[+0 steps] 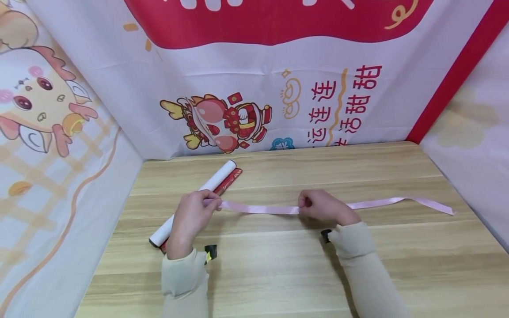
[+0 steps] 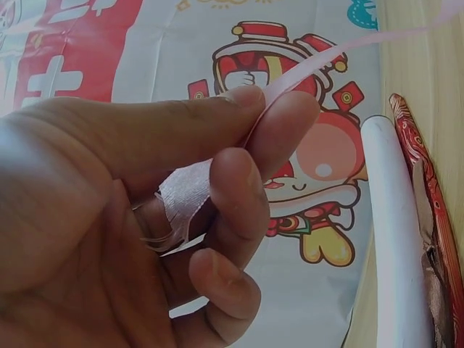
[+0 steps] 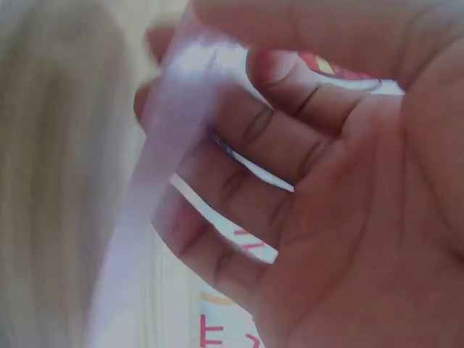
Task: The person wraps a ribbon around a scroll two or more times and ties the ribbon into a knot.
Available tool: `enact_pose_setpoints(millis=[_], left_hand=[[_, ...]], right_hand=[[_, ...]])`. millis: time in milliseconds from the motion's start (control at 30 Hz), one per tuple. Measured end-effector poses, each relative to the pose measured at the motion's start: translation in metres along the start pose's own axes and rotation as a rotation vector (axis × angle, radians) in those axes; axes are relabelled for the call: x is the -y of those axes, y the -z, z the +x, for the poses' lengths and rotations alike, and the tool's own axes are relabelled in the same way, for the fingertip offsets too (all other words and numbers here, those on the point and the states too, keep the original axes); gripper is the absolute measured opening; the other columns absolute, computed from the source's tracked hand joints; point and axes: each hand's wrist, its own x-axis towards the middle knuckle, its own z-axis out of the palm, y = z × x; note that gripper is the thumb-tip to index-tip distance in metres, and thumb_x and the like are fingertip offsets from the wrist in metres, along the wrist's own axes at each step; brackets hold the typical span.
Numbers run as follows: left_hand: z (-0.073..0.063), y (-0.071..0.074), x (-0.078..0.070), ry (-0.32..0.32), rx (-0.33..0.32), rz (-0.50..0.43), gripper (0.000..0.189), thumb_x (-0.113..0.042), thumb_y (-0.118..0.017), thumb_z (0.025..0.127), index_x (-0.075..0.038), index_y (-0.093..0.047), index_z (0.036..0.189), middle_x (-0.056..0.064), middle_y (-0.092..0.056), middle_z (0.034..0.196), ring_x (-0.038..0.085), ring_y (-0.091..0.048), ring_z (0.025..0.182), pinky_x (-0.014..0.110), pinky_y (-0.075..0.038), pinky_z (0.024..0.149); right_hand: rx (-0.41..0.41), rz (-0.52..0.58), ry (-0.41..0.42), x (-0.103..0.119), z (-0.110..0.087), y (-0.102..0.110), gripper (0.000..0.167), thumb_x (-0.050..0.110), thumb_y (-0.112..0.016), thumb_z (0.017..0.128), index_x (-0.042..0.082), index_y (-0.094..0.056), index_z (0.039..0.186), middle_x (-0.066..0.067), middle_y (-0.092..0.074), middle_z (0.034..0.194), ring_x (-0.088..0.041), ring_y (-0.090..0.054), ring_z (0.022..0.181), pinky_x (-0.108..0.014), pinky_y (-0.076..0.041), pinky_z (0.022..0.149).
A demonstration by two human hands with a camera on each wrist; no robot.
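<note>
A pale pink satin ribbon [image 1: 260, 209] stretches between both hands, just above the table. My left hand [image 1: 195, 212] pinches it between thumb and forefinger close to one end; in the left wrist view the frayed tip of the ribbon [image 2: 187, 194] lies behind the other curled fingers. With thumb and forefinger my right hand [image 1: 324, 206] pinches the ribbon farther along. Past that hand the ribbon's tail runs on to the right, towards the table's right side. In the right wrist view a blurred length of ribbon [image 3: 156, 159] crosses in front of the fingers.
A white roll [image 1: 218, 175] lies slanted on the wooden table [image 1: 270, 274] at the left, partly behind my left hand. Beside it is a flat red patterned item [image 1: 230, 180]. Printed cloth walls [image 1: 254, 62] stand at the back and both sides.
</note>
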Motion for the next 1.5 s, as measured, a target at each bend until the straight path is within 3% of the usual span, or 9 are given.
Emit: enact_pose_setpoints(millis=[233,400,500,667,833,1033,1200,1500], left_hand=[[-0.001,0.002,0.003,0.005,-0.001,-0.001,0.017,-0.017,-0.066,0.104,-0.006,-0.078,0.110,0.007,-0.082,0.097,0.020,-0.069,0.085,0.029,-0.046,0.068],[-0.001,0.002,0.008,0.045,0.008,0.011,0.019,-0.021,-0.067,0.104,-0.006,-0.078,0.111,0.008,-0.081,0.100,0.022,-0.066,0.082,0.029,-0.045,0.066],[-0.002,0.003,0.011,0.050,-0.004,0.019,0.020,-0.022,-0.067,0.104,-0.007,-0.078,0.110,0.008,-0.082,0.100,0.021,-0.065,0.080,0.029,-0.044,0.066],[-0.002,0.001,0.015,0.027,-0.018,0.029,0.019,-0.022,-0.068,0.103,-0.008,-0.079,0.107,0.008,-0.080,0.096,0.021,-0.061,0.076,0.030,-0.043,0.065],[-0.008,-0.007,0.024,0.001,-0.013,0.077,0.015,-0.021,-0.070,0.100,-0.009,-0.080,0.102,0.005,-0.079,0.092,0.018,-0.061,0.075,0.030,-0.044,0.066],[-0.017,-0.018,0.040,0.028,-0.026,0.172,0.014,-0.023,-0.070,0.097,-0.013,-0.079,0.099,0.003,-0.077,0.089,0.019,-0.063,0.072,0.034,-0.045,0.058],[-0.023,-0.023,0.049,0.040,-0.052,0.216,0.012,-0.022,-0.071,0.094,-0.013,-0.079,0.096,0.007,-0.078,0.090,0.023,-0.065,0.073,0.038,-0.047,0.056],[-0.027,-0.031,0.056,-0.004,-0.018,0.244,0.006,-0.017,-0.075,0.088,-0.014,-0.078,0.084,0.005,-0.078,0.084,0.022,-0.068,0.072,0.040,-0.052,0.058]], right_hand=[[-0.009,-0.005,-0.010,-0.012,-0.007,0.011,0.020,0.028,-0.077,0.097,0.012,-0.074,0.108,-0.003,-0.072,0.102,-0.019,-0.061,0.092,-0.037,-0.053,0.086],[-0.028,0.027,-0.020,-0.018,-0.014,0.015,0.018,0.029,-0.071,0.101,0.011,-0.076,0.099,-0.003,-0.067,0.089,-0.019,-0.057,0.083,-0.034,-0.049,0.074],[-0.054,0.020,-0.018,-0.021,-0.016,0.019,0.025,0.031,-0.064,0.105,0.009,-0.075,0.105,-0.005,-0.062,0.087,-0.020,-0.054,0.082,-0.033,-0.046,0.071],[-0.134,0.032,-0.033,-0.028,-0.022,0.025,0.034,0.037,-0.061,0.107,0.007,-0.073,0.117,-0.010,-0.069,0.100,-0.022,-0.057,0.090,-0.034,-0.049,0.078],[-0.181,0.078,-0.037,-0.041,-0.033,0.031,0.034,0.037,-0.062,0.107,0.005,-0.072,0.114,-0.013,-0.069,0.102,-0.023,-0.057,0.090,-0.035,-0.047,0.079],[-0.231,0.035,-0.159,-0.059,-0.046,0.035,0.036,0.036,-0.063,0.104,0.003,-0.073,0.114,-0.012,-0.072,0.106,-0.022,-0.059,0.093,-0.032,-0.047,0.078],[-0.248,-0.024,-0.241,-0.073,-0.058,0.038,0.034,0.033,-0.067,0.100,0.000,-0.074,0.108,-0.012,-0.069,0.096,-0.023,-0.058,0.087,-0.030,-0.044,0.071],[-0.171,-0.076,-0.297,-0.105,-0.085,0.053,0.028,0.029,-0.069,0.097,0.001,-0.073,0.099,-0.005,-0.065,0.084,-0.020,-0.055,0.078,-0.031,-0.044,0.066]])
